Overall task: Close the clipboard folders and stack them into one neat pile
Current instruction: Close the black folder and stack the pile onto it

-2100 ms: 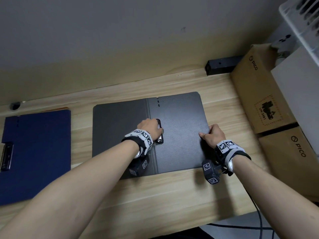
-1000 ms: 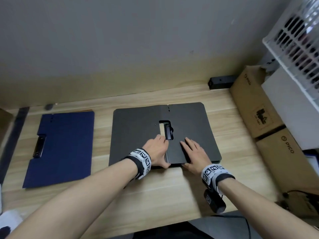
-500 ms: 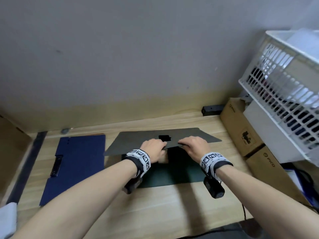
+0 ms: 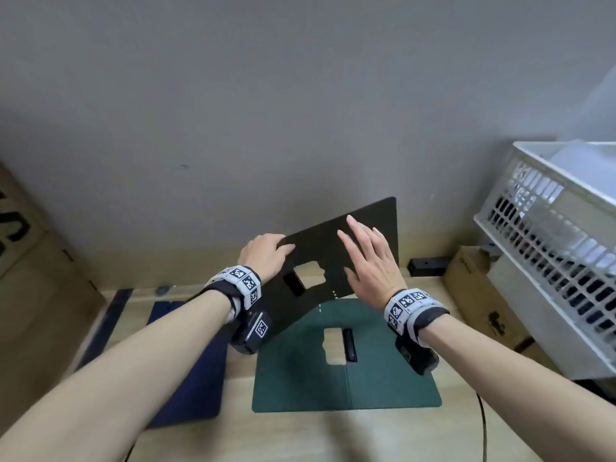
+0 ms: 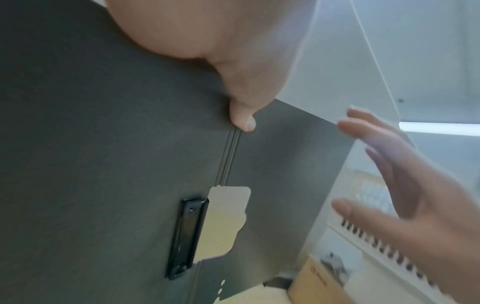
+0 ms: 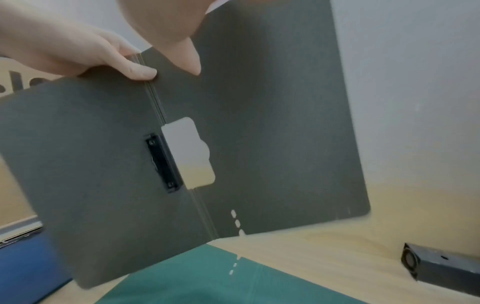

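Left hand (image 4: 266,253) pinches the raised grey folder (image 4: 333,261) at its spine; right hand (image 4: 370,261) hovers spread, holding nothing — that one-handed grip might let it swing or slip

Head view: soft, even, rather dim indoor light with a grey cast, no glare; a faint shadow lies on the bench (image 4: 383,438) below the green folder (image 4: 383,385), and wide-angle bending curves the white crate (image 4: 546,248) at the right edge. Left wrist view: strong motion blur smears the right hand (image 5: 415,195), palm close to lens out of focus, bright light strip at right edge. Right wrist view: the grey folder (image 6: 272,123) softly blurred, edges streaked.
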### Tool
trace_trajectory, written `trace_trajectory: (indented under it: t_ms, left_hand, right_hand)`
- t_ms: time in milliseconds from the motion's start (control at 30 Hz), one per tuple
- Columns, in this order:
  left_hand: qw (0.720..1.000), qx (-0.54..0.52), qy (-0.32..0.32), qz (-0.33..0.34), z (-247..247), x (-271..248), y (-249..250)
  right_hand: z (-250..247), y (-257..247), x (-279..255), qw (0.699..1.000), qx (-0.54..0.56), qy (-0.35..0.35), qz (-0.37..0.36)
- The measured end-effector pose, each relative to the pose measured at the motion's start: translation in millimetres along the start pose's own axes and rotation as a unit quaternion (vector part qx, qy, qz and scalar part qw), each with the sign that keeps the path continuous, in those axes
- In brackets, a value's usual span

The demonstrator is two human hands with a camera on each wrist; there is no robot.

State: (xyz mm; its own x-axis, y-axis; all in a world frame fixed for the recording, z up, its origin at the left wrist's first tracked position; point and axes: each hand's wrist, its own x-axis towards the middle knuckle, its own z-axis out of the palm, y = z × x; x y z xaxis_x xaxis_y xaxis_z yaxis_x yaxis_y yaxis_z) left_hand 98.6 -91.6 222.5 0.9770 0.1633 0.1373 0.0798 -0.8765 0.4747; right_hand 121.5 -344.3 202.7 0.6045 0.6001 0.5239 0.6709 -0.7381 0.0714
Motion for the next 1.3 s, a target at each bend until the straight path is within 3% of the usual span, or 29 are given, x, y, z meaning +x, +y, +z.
trace_trajectory:
  t_ms: [100, 167, 200, 267, 333, 367, 500, 600, 733, 800, 900, 1000, 1133, 1300]
  left_hand:
    - [0.991, -0.115, 0.044, -0.053, -9.9, -5.5, -24.0]
    - [0.974, -0.201, 0.078, -0.074, -11.0, -13.2, -38.1]
    - [0.963, -0.242, 0.091, -0.083, -11.0, -18.2, -44.7]
    - [0.941, -0.303, 0.111, -0.097, -10.0, -28.5, -57.5]
    - [0.926, -0.343, 0.119, -0.103, -8.4, -39.5, -68.3]
    - [0.918, -0.361, 0.120, -0.109, -7.1, -44.4, -72.2]
    - [0.879, -0.448, 0.117, -0.110, -3.0, -62.3, -78.6]
    - [0.867, -0.472, 0.112, -0.112, -1.4, -70.8, -88.5]
    - [0.858, -0.483, 0.101, -0.142, 4.7, -77.1, -111.5]
    - [0.874, -0.457, 0.074, -0.148, 10.1, -82.0, -119.4]
    - [0.900, -0.403, 0.018, -0.166, 23.9, -94.1, -130.1]
    - [0.910, -0.373, -0.046, -0.173, 44.1, -104.5, -145.1]
    - [0.862, -0.448, -0.093, -0.216, 56.7, -108.6, -150.5]
    - [0.783, -0.539, 0.025, -0.309, 47.7, -99.4, -169.6]
  right_hand:
    - [13.8, -6.4, -2.2, 0.999, 0.051, -0.007, 0.017]
    - [26.9, -13.3, -8.9, 0.988, 0.108, -0.067, 0.089]
    - [35.5, -15.7, -12.6, 0.969, 0.150, -0.131, 0.147]
    - [47.7, -18.8, -16.1, 0.895, 0.264, -0.230, 0.275]
    - [52.3, -21.6, -15.2, 0.825, 0.357, -0.219, 0.380]
    - [53.3, -22.0, -14.5, 0.807, 0.381, -0.196, 0.406]
    - [61.0, -19.7, -9.9, 0.772, 0.415, -0.172, 0.450]
    - [71.7, -13.2, -12.1, 0.733, 0.435, -0.128, 0.507]
    - [70.0, -16.7, -15.8, 0.751, 0.432, -0.062, 0.495]
    - [68.3, -20.2, -16.6, 0.749, 0.446, -0.017, 0.490]
    - [75.0, -16.0, -20.7, 0.715, 0.492, 0.038, 0.494]
    - [66.9, -15.8, -14.9, 0.739, 0.504, 0.031, 0.445]
    - [64.3, -3.7, 6.0, 0.781, 0.487, -0.003, 0.391]
    - [80.6, 23.9, 41.9, 0.819, 0.451, -0.111, 0.337]
